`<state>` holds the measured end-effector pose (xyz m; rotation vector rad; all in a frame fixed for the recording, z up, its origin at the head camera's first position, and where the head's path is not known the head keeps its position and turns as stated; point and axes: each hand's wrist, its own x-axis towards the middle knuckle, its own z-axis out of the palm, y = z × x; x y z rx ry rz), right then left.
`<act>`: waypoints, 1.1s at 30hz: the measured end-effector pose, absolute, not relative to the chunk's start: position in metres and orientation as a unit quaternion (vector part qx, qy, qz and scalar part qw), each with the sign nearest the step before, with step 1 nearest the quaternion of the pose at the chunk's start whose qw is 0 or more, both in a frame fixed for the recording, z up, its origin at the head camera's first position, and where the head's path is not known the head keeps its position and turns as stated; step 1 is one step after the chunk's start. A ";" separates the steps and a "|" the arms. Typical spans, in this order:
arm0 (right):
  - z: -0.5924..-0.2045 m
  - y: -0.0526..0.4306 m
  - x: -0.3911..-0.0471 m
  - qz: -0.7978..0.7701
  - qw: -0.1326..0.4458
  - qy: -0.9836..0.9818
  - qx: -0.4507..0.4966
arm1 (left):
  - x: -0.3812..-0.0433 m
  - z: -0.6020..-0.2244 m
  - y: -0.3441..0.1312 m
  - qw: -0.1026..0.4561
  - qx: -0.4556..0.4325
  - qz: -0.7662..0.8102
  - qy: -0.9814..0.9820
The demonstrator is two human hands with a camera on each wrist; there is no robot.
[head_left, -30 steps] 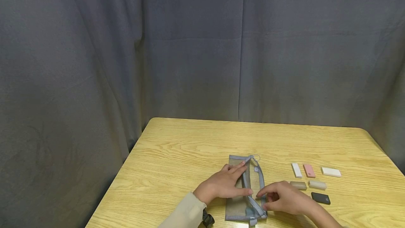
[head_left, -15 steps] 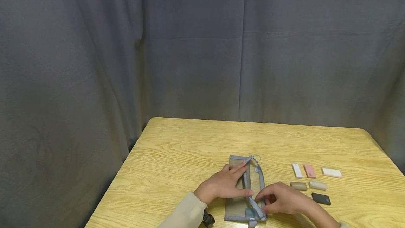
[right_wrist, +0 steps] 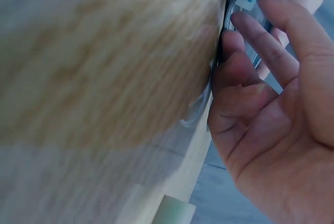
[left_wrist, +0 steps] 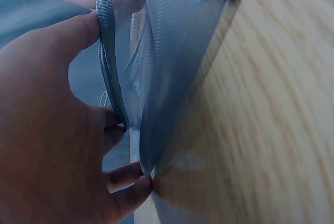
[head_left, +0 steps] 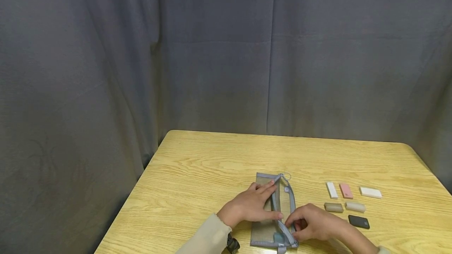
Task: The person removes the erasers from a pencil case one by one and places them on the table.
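A grey mesh zipper pouch (head_left: 263, 226) lies unzipped on the table, its mouth gaping toward the right. A small teal item (head_left: 278, 238) shows through the mesh near its near end. My left hand (head_left: 248, 205) rests on the pouch with fingers spread, thumb at the zipper edge. In the left wrist view, that thumb and the fingertips (left_wrist: 128, 195) touch the zipper strip and mesh. My right hand (head_left: 316, 222) pinches the right-hand edge of the mouth near the zipper's near end. In the right wrist view, its other fingers (right_wrist: 237, 91) are curled low beside the pouch.
Right of the hands lie a white block (head_left: 331, 190), a pink block (head_left: 346, 191), another white block (head_left: 370, 192), a brown piece (head_left: 333, 207), a beige piece (head_left: 355, 206) and a black block (head_left: 358, 221). Grey curtains (head_left: 219, 69) hang behind the wooden table (head_left: 197, 160).
My right fingers have shifted slightly at the pouch's edge, and the mouth's right side has moved a little. My left hand stays in place.
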<state>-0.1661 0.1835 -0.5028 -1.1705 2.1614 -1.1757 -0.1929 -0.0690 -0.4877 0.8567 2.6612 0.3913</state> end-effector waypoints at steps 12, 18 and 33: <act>-0.500 0.175 -0.158 -0.348 0.133 0.800 -0.470 | -0.193 -0.489 -0.070 0.150 0.304 0.135 0.931; -0.500 0.178 -0.157 -0.327 0.105 0.826 -0.447 | -0.192 -0.489 -0.070 0.150 0.303 0.139 0.931; -0.499 0.186 -0.159 -0.324 0.124 0.841 -0.416 | -0.192 -0.490 -0.069 0.142 0.305 0.129 0.933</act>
